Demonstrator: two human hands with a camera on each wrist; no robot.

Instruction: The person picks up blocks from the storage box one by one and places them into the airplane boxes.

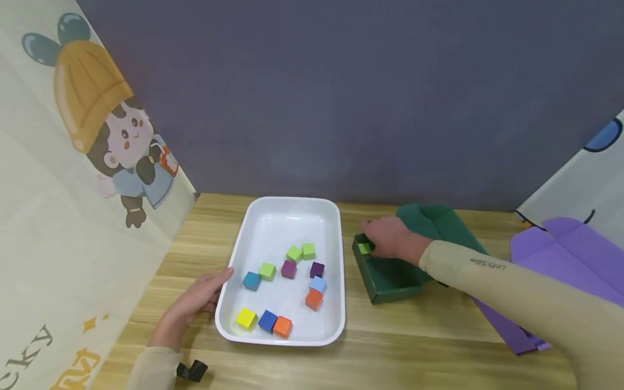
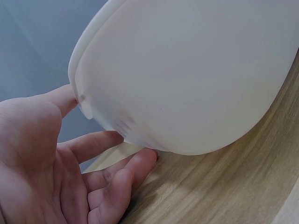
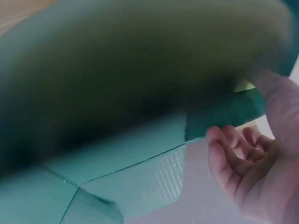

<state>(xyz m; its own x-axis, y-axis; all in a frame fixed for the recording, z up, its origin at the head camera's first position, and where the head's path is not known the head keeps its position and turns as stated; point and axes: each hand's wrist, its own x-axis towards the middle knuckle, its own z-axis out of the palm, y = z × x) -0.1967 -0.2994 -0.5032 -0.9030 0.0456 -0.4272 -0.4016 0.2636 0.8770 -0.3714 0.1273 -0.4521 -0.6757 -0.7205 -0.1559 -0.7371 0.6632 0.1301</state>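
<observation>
Head view: light green block [image 1: 364,248] lying inside the green box [image 1: 397,292]

With my left hand [image 1: 202,295] I am pinching the edge of the white tray [image 1: 292,295], the thumb over its rim and fingers against its outer wall. My right hand [image 1: 390,235] is resting at the far end of the green box. In the right wrist view its fingers are curling outside the wall; whether I am pinching anything there, I cannot tell.

For doing this well, I think I should be bringing thumb and fingertip onto opposite faces of the block, and not be leaning on the thin wall, which is probably bending easily.

The block is sitting in the far left corner, partly hidden by my hand, showing a plain lime colour. Eleven coloured cubes [image 1: 288,269] are lying in the tray, three in similar green.
</observation>
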